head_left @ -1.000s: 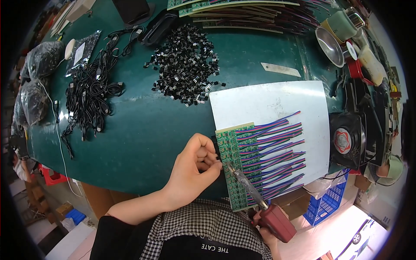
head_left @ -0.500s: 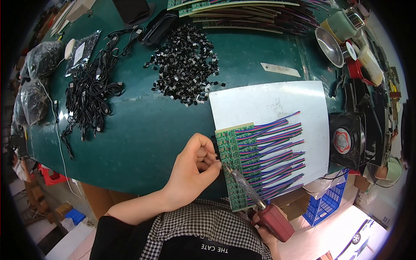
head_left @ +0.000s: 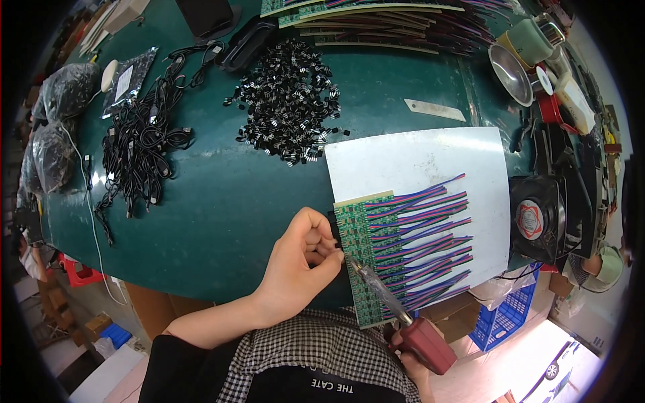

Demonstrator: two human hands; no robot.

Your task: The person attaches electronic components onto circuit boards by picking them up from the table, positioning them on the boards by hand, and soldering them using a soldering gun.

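- The green table [head_left: 222, 195] fills most of the view, its near edge curving across the person's body.
- A white sheet [head_left: 430, 168] lies on the right part of the table, under a long green circuit board [head_left: 366, 258] that reaches to the near edge.
- Bundles of red, blue and purple wires [head_left: 430, 235] fan out from the board's right side over the sheet.
- A tangle of black cables [head_left: 138, 148] lies well to the left, with dark plastic bags [head_left: 57, 127] beyond it.
- A heap of small black parts [head_left: 289, 111] sits behind the board, near the sheet's far left corner.
- A black fan [head_left: 537, 218] stands just right of the sheet; a metal bowl [head_left: 512, 66] and a green cup [head_left: 529, 40] are at the far right.
- More boards with wires [head_left: 376, 17] lie along the far edge.
- The left hand [head_left: 302, 258] rests at the board's left edge, fingers curled together and pinching something too small to make out.
- The right hand [head_left: 410, 352], mostly hidden low down, is closed around the red handle of a soldering iron [head_left: 390, 302], whose tip meets the board beside the left fingertips.
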